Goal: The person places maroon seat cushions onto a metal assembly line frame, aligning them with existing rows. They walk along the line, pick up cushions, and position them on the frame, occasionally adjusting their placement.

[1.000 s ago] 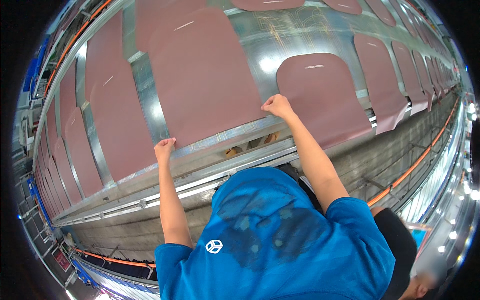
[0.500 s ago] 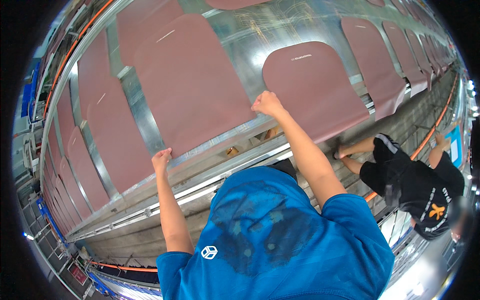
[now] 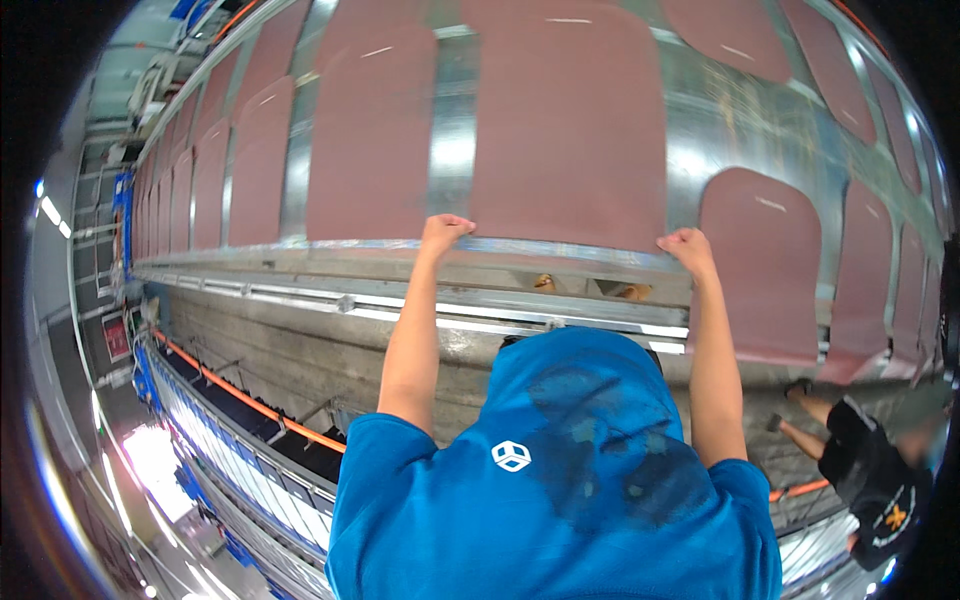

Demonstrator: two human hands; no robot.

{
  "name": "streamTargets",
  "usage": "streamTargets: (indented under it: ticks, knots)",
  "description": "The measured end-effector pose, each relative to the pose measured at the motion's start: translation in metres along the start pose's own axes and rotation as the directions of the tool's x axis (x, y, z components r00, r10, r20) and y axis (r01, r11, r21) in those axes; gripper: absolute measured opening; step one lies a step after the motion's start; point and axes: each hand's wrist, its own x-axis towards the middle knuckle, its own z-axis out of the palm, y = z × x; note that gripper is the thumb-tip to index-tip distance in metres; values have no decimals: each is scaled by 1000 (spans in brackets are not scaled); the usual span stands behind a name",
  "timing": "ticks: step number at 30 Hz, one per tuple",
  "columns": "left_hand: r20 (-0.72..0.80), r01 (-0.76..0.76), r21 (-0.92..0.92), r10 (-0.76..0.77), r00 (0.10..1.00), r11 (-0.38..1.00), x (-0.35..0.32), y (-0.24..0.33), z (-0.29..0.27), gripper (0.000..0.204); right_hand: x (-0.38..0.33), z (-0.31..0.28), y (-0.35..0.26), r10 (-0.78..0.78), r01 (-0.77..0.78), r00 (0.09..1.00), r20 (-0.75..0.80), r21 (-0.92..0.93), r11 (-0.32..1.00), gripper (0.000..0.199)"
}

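Along the near edge of the metal table [image 3: 453,130]: reddish-brown sheet [image 3: 570,130], lying flat, now straight and central in view instead of slanting left of centre as half a second ago
Left hand [image 3: 447,237]: pinched closed on the sheet's lower left corner, as before
Right hand [image 3: 688,250]: likewise pinched closed, on the lower right corner
Co-worker [image 3: 865,460]: dressed in black, now lower in view, near the right rim
Table surface: shiny, scratched, covered with similar sheets [image 3: 370,140]
Room: orange handrail [image 3: 250,397] below, white lights [image 3: 51,212] at far left
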Motion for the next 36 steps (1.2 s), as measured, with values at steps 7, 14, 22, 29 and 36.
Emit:
streamTargets:
  ticks: [7, 14, 22, 29, 36]
  knots:
    - [-17, -47, 6, 47, 999, 999, 0, -19, -6, 29, -13, -2, -19, -166, 166, 986, 5, 7, 986, 32]
    - [-19, -28, 94, 30, 999, 995, 18, -25, 0, 29, -11, -6, -12, -67, 62, 996, 65, 84, 995, 27]
    - [-47, -21, 183, 30, 998, 983, 18, -24, 4, 30, -10, -8, -16, 15, -14, 999, 53, -5, 1000, 34]
    - [4, -11, 209, 11, 1000, 978, 10, -19, -3, 30, 0, -2, -3, -34, 37, 998, 55, -42, 998, 28]
    - [-6, -7, 185, 9, 1000, 983, 1, -5, 0, 28, -5, -1, -1, -69, 69, 998, -5, -47, 997, 38]
